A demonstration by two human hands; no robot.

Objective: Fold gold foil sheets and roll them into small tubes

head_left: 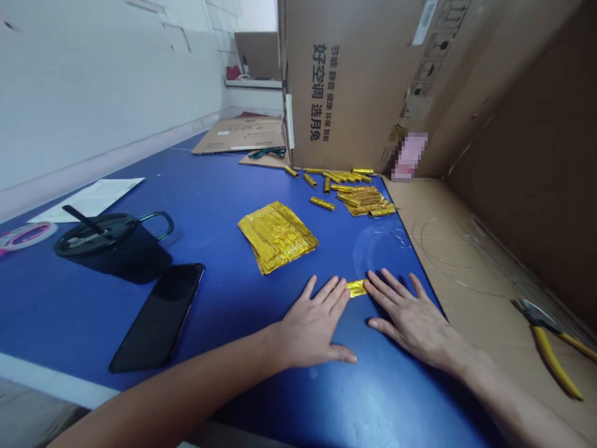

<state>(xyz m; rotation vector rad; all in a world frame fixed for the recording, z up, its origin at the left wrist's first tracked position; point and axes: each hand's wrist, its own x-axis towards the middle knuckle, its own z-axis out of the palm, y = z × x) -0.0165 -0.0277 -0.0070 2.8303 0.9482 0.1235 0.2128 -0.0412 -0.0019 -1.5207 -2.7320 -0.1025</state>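
Observation:
A small strip of shiny gold foil [357, 288] lies on the blue tabletop between my two hands. My left hand [314, 326] is flat with fingers stretched out, its fingertips at the strip's left end. Fingers spread, my right hand [410, 317] rests palm down with its fingertips at the right end. How much of the strip lies under the fingers is hidden. Beyond my left hand sits a stack of gold foil sheets [277, 236]. Farther back, several rolled gold tubes [322, 203] lie scattered, some on top of another pile of gold sheets [366, 200].
A dark lidded mug [116, 249] with a straw and a black phone [158, 317] are at left, near tape rolls [28, 236] and a paper sheet [93, 200]. Large cardboard [354, 81] walls the back and right. Yellow-handled pliers [548, 348] lie on cardboard at right, near thin wire [466, 283].

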